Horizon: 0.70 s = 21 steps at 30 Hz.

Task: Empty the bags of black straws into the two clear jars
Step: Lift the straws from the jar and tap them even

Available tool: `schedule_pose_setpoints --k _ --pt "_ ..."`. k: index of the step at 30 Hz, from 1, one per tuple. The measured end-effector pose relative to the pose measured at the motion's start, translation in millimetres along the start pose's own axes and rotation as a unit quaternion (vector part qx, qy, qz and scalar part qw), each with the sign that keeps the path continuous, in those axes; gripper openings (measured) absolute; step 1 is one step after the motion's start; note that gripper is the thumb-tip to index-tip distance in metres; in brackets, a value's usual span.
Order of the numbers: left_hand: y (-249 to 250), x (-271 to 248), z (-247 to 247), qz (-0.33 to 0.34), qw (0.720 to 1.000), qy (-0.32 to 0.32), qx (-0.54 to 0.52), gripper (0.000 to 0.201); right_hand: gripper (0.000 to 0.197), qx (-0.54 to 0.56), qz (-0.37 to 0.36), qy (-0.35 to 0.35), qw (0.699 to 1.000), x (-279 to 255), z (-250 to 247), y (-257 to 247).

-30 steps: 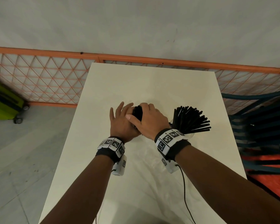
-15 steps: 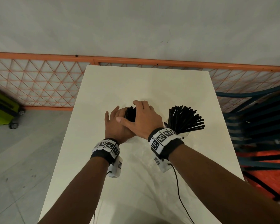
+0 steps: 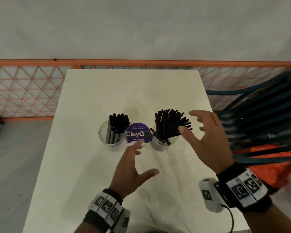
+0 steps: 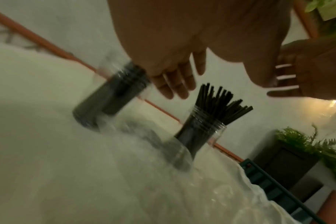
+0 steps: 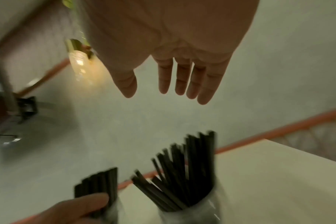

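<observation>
Two clear jars stand side by side mid-table. The left jar (image 3: 111,137) holds a tight upright bundle of black straws (image 3: 118,122). In the right jar (image 3: 160,143) the black straws (image 3: 171,125) fan out to the right. My left hand (image 3: 133,167) hovers open just in front of the jars, fingers pointing at the gap between them. To the right of the fanned straws my right hand (image 3: 203,137) is open with spread fingers, touching nothing. The wrist views show both palms empty: left hand (image 4: 175,84), right hand (image 5: 171,84), above the straws (image 5: 182,174).
A round purple ClayGo sign (image 3: 138,133) stands between the jars. Crumpled clear plastic (image 4: 201,197) lies on the white table (image 3: 91,165) near me. An orange mesh fence (image 3: 23,91) runs behind, and a dark slatted chair (image 3: 262,115) sits at the right.
Both hands were clasped together over the left jar's straws; now they have let go and pulled back and apart, uncovering the left jar and the purple sign.
</observation>
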<state>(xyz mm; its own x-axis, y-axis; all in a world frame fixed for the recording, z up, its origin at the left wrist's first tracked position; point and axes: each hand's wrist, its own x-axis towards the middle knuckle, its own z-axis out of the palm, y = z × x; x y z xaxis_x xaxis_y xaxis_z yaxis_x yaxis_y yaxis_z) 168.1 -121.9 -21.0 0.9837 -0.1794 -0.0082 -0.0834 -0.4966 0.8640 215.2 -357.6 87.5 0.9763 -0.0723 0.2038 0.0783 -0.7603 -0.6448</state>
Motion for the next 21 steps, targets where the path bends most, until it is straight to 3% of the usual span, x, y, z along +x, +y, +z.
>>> schedule_pose_setpoints --k 3,6,10,13,17,21 --pt "2 32 26 -0.078 0.996 -0.034 -0.001 0.132 0.085 0.04 0.105 -0.068 0.991 -6 12 30" --pt "6 71 40 -0.055 0.997 -0.042 0.045 0.142 0.103 0.105 0.142 -0.132 0.976 -3 31 43" --pt "6 113 55 0.03 0.993 -0.041 0.107 0.121 0.113 0.151 0.151 -0.146 0.966 8 50 46" --pt "12 131 63 0.046 0.987 -0.066 0.141 0.121 0.116 0.161 0.137 -0.153 0.965 16 53 47" --pt "24 137 68 0.087 0.98 -0.057 0.172 0.095 0.118 0.077 0.098 -0.156 0.98 20 50 47" --pt "31 141 72 0.1 0.976 -0.048 0.19 0.065 0.107 -0.007 0.073 -0.111 0.991 24 52 51"
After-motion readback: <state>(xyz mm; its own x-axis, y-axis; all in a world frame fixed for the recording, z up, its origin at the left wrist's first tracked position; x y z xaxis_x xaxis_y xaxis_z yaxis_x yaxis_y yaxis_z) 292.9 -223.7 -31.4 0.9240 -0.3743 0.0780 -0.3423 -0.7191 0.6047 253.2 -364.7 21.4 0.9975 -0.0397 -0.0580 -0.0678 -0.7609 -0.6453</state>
